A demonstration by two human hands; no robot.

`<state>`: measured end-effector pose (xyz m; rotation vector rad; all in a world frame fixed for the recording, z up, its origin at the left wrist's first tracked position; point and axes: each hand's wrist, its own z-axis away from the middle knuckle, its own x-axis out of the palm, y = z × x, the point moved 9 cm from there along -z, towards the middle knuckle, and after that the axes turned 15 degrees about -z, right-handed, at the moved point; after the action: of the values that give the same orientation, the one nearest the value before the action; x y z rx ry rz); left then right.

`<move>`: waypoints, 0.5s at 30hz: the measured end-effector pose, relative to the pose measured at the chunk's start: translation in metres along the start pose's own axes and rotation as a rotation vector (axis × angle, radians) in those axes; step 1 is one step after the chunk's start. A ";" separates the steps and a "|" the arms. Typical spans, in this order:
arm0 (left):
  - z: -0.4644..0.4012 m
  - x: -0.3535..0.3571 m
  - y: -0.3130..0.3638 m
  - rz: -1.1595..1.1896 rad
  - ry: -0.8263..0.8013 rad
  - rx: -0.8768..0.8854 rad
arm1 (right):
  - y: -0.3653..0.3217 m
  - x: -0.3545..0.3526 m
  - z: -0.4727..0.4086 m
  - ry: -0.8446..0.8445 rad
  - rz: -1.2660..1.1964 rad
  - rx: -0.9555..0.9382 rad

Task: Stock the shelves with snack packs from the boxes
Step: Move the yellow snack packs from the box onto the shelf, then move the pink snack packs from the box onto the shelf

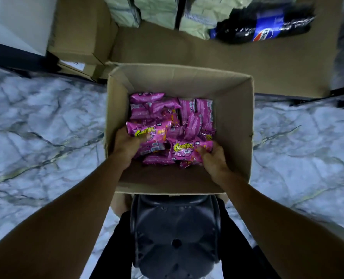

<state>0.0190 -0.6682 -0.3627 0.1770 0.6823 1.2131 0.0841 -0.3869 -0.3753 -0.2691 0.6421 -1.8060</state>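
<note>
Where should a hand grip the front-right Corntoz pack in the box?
Pinch the Corntoz pack by its right end from above, where the right hand already is. It lies flat, face up on the pile, and the box is open only at the top.

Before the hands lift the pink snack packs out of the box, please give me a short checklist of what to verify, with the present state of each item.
1. Left hand has hold of packs: ok, its fingers curl on the pink snack packs at the pile's left side.
2. Right hand has hold of packs: ok, it grips packs at the pile's right side.
3. Box is open on top: ok, nothing covers it.
4. Packs undamaged: cannot tell, too blurred.
5. Free space on the shelf: cannot tell; only a cola bottle and pale green bags show beyond the box.
</note>
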 end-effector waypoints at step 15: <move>0.179 -0.073 0.055 0.000 -0.021 0.073 | -0.112 -0.036 0.175 0.014 0.022 0.051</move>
<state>0.0637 -0.6737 -0.1663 0.2499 0.7091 1.1854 0.0905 -0.3809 -0.1642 -0.2145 0.6051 -1.8024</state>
